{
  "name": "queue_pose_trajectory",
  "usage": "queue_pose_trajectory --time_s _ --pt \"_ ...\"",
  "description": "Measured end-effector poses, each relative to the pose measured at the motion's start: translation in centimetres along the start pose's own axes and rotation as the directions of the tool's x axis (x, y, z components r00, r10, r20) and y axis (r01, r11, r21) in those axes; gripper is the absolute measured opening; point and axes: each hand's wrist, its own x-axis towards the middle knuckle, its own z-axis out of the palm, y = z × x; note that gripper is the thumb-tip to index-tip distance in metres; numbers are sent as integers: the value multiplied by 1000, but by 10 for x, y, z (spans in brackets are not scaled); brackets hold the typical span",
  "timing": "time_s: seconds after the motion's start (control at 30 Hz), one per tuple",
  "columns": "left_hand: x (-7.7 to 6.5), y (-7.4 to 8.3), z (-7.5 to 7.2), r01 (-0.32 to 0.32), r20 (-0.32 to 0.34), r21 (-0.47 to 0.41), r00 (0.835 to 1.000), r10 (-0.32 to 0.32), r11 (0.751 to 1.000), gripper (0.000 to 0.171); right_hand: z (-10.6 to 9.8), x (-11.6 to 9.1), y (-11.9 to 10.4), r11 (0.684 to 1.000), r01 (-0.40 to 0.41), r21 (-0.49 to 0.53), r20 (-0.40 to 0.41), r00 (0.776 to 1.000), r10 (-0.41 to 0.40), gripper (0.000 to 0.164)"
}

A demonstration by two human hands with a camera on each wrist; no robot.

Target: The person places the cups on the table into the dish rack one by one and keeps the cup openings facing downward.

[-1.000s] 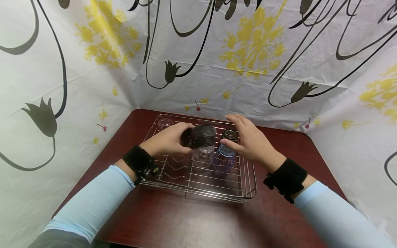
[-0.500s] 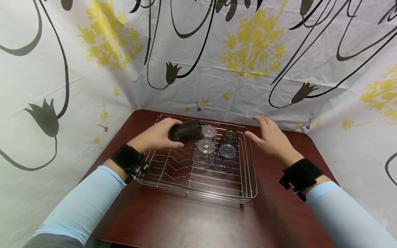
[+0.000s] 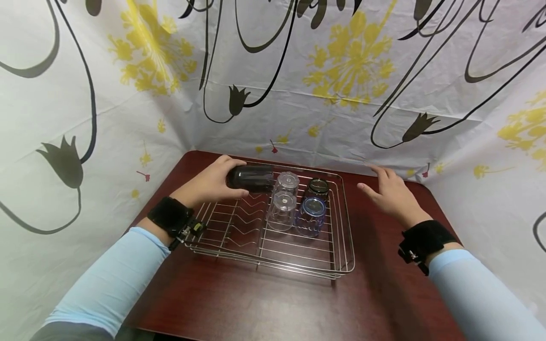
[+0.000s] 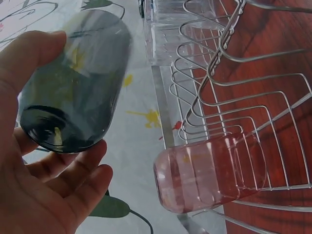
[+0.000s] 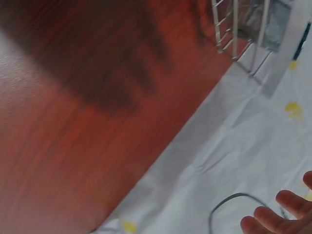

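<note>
My left hand (image 3: 212, 182) grips a smoky dark drinking glass (image 3: 251, 178), tipped on its side above the left part of a wire dish rack (image 3: 298, 268). In the left wrist view, the thumb and fingers curl round the dark glass (image 4: 80, 83) near its base. Just right of it, two clear glasses (image 3: 281, 215) stand upside down in the rack. Beside them are an upturned blue glass (image 3: 310, 219) and an upturned dark glass (image 3: 317, 189). My right hand (image 3: 394, 196) hovers right of the rack, fingers relaxed, holding nothing.
A pinkish clear glass (image 4: 209, 173) sits in the rack's far left, hidden behind my left hand in the head view. Wavy wire dividers (image 3: 243, 229) fill the rack's left side. The rack stands on a reddish-brown table (image 3: 239, 303), enclosed by a patterned white sheet (image 3: 354, 137).
My left hand has moved left with the dark glass, away from the clear glasses. My right hand has drawn off to the right, from near the upturned dark glass to beyond the rack.
</note>
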Motion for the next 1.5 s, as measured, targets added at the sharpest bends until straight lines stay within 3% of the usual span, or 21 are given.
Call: queue_pose_trajectory --time_s 0.4,0.57,0.9,1.5 --pt "-2 -9 -7 38 -18 -3 999 -38 999 81 20 -6 40 996 -84 -32 31 996 85 95" --pt "-2 -13 -9 48 -59 34 997 -46 998 75 21 -7 44 995 -90 -38 2 996 90 95" --pt "-4 -21 -9 111 -96 67 990 -105 992 73 26 -9 47 994 -99 -47 21 995 100 95" --pt "-5 -30 -2 140 -21 127 990 -138 982 74 39 -13 54 995 -64 -73 81 994 70 94"
